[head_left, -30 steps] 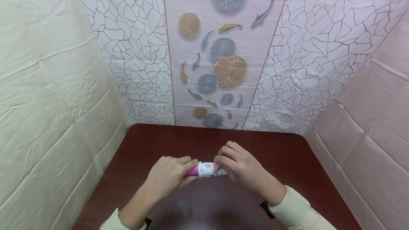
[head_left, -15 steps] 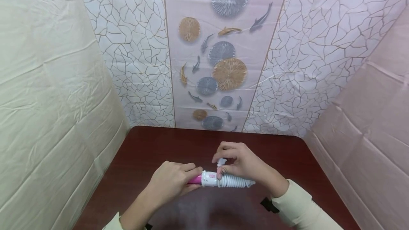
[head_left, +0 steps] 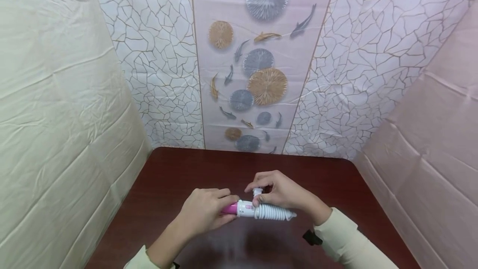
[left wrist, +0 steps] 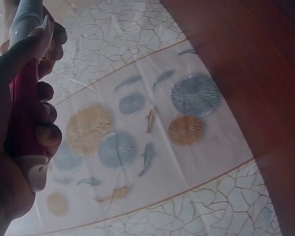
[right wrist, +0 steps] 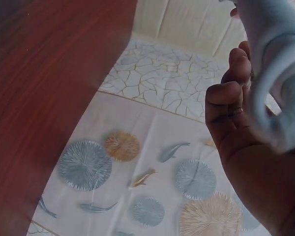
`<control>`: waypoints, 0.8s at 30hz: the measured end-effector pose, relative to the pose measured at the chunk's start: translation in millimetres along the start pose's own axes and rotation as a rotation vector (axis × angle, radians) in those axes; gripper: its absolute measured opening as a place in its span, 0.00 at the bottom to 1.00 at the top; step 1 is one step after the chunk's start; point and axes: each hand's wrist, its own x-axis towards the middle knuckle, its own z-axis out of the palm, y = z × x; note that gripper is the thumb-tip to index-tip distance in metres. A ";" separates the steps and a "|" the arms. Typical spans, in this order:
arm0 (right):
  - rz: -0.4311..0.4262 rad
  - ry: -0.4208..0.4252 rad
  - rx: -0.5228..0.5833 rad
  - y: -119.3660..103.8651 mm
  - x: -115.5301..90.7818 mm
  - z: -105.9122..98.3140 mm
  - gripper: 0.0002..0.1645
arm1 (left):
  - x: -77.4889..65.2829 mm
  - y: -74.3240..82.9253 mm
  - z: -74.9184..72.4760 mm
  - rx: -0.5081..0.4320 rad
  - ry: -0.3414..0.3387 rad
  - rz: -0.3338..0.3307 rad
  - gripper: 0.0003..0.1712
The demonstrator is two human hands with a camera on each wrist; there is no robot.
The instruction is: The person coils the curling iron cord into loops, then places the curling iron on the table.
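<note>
A pink and white hair iron (head_left: 245,208) is held level above the table in the head view, with a white cord (head_left: 274,212) wound in tight turns round its right part. My left hand (head_left: 205,211) grips the pink barrel, and its fingers wrap round it in the left wrist view. Between thumb and fingers, my right hand (head_left: 281,190) pinches a small white end piece (head_left: 257,191), which looks like the plug and stands up from the iron. A loop of cord (right wrist: 259,93) hangs close to the right palm in the right wrist view.
Beneath both hands lies a dark red-brown table (head_left: 179,169). A patterned cloth (head_left: 246,74) with fish and round shapes hangs behind it. Plain cream cloth walls (head_left: 67,115) stand at the left and right.
My right hand first covered the wound cord, then shifted right and lifted, so the turns and the upright white end piece now show. My left hand keeps its grip and moves slightly right.
</note>
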 end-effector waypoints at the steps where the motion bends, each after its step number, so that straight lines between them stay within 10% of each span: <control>1: 0.007 0.003 0.000 0.8 -0.6 0.0 0.17 | -0.2 -0.1 1.8 -0.014 -0.005 -0.012 0.22; 14: 0.113 -0.008 -0.031 22.7 -5.1 14.0 0.20 | -9.2 -11.4 32.3 -0.175 -0.114 -0.037 0.14; 24: 0.117 0.047 -0.086 66.9 -18.0 54.4 0.20 | -31.7 -19.9 92.3 -0.231 -0.268 -0.051 0.14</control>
